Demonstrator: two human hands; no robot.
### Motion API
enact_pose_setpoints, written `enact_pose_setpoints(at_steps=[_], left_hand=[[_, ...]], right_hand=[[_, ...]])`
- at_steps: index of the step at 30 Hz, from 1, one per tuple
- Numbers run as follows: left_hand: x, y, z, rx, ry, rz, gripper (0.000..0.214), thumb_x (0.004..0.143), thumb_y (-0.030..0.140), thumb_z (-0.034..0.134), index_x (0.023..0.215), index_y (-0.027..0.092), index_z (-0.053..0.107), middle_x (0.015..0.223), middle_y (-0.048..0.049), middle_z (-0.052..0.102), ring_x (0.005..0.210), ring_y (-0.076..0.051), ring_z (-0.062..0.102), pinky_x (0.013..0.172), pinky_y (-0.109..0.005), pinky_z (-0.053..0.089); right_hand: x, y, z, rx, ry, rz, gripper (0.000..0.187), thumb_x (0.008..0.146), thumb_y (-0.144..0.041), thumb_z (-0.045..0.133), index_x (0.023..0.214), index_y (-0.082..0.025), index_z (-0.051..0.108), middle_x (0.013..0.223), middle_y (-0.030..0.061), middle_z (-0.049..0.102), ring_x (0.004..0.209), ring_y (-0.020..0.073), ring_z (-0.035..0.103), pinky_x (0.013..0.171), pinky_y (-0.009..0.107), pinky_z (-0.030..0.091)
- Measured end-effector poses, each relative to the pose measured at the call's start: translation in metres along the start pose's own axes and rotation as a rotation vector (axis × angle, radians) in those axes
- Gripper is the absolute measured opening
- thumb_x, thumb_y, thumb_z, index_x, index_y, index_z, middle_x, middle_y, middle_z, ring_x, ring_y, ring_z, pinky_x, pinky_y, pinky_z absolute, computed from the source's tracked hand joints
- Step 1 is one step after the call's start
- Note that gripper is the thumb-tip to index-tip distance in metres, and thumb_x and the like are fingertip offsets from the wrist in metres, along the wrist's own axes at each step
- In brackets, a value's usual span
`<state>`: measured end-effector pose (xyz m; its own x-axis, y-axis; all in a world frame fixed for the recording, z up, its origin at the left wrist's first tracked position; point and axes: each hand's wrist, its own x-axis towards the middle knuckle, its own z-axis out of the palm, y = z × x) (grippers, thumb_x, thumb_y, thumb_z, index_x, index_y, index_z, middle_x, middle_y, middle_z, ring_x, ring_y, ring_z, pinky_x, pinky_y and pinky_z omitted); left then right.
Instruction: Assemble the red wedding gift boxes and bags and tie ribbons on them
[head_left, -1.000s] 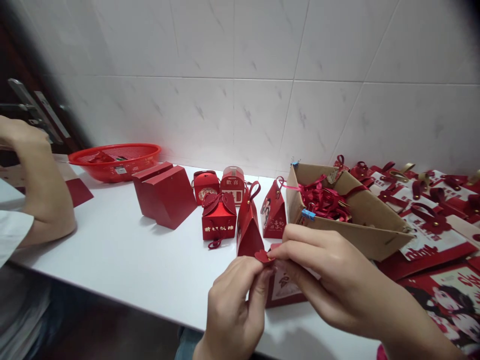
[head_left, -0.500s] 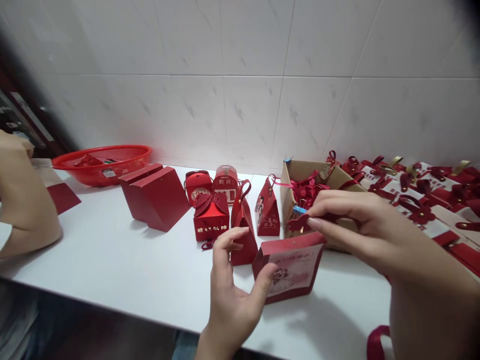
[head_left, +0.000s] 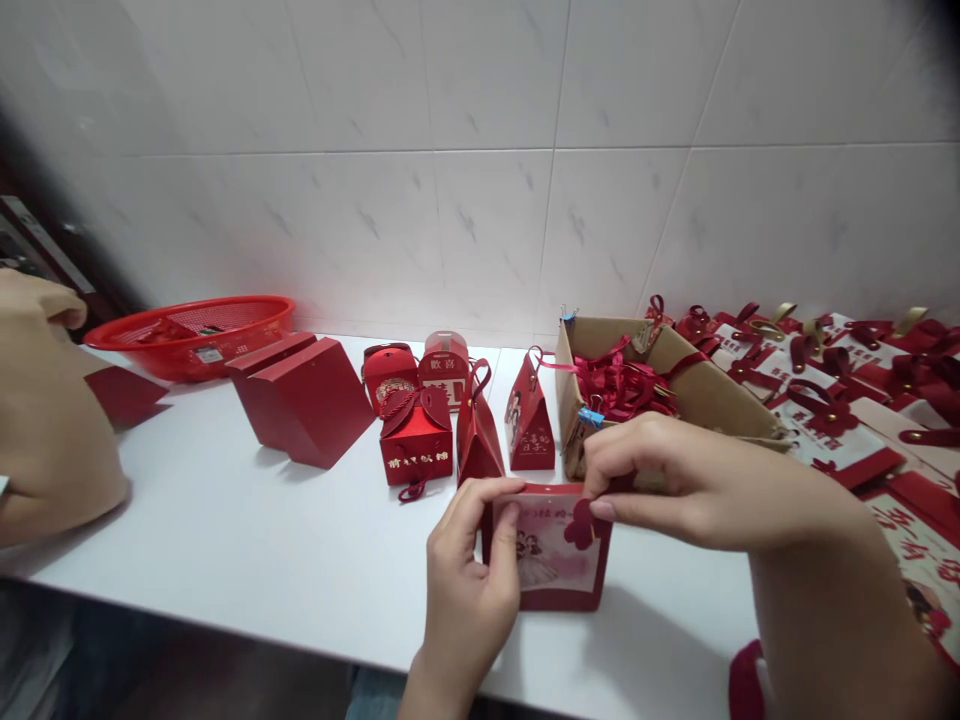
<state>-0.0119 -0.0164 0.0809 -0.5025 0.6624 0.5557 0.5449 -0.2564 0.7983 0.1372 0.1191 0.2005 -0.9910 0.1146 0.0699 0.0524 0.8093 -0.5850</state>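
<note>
A red gift box (head_left: 551, 560) with a pale pink printed front stands upright on the white table in front of me. My left hand (head_left: 480, 565) grips its left side, thumb on the printed face and fingers over the top edge. In my right hand (head_left: 660, 485) a dark red flower-shaped piece (head_left: 581, 525) is pinched between thumb and fingertips. It lies against the upper right of the box's front; whether anything is attached to it is hidden by my fingers.
Behind stand a cardboard box (head_left: 712, 395) of red ribbons and several small red boxes (head_left: 418, 440). Finished-looking red boxes (head_left: 832, 430) crowd the right. To the left are plain red boxes (head_left: 307, 400), a red plastic basket (head_left: 180, 350) and another person's arm (head_left: 60, 430).
My left hand has closed on the gift box, which has shifted left and turned to face me. My right hand has brought the flower piece down to its front.
</note>
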Motion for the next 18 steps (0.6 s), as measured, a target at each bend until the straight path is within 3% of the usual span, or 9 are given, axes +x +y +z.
enact_pose_setpoints(at_steps=[6,10,12,18], left_hand=[[0.003,0.007,-0.003,0.069,0.094,-0.004,0.008,0.089,0.023,0.054,0.085,0.021,0.061,0.107,-0.0078,0.058,0.107,-0.022,0.057,0.088,-0.033,0.048],[0.001,0.008,-0.002,-0.065,0.028,-0.147,0.01,0.091,0.028,0.053,0.088,0.02,0.059,0.079,-0.0019,0.064,0.074,-0.017,0.063,0.067,-0.026,0.049],[0.001,0.009,-0.001,-0.077,0.038,-0.164,0.01,0.09,0.028,0.054,0.086,0.019,0.059,0.075,-0.0009,0.063,0.069,-0.016,0.062,0.064,-0.025,0.048],[0.003,0.01,0.0,-0.083,0.044,-0.132,0.008,0.088,0.025,0.056,0.085,0.02,0.061,0.075,-0.0001,0.063,0.068,-0.015,0.061,0.062,-0.023,0.048]], right_hand=[[0.005,-0.003,0.003,0.012,-0.021,-0.045,0.014,0.087,-0.015,0.057,0.077,-0.014,0.067,0.072,0.0011,0.062,0.064,0.0101,0.054,0.06,0.022,0.043],[0.014,-0.002,0.008,0.078,0.268,0.064,0.015,0.088,-0.021,0.057,0.081,-0.014,0.069,0.076,0.0037,0.067,0.07,0.0123,0.06,0.063,0.022,0.047],[0.021,0.001,0.013,0.004,0.334,0.107,0.016,0.087,-0.021,0.056,0.082,-0.014,0.07,0.077,0.0048,0.068,0.07,0.013,0.06,0.063,0.023,0.046],[0.027,0.011,0.018,-0.021,0.08,0.112,0.019,0.087,-0.02,0.055,0.082,-0.013,0.072,0.08,0.0052,0.07,0.073,0.014,0.063,0.064,0.023,0.046]])
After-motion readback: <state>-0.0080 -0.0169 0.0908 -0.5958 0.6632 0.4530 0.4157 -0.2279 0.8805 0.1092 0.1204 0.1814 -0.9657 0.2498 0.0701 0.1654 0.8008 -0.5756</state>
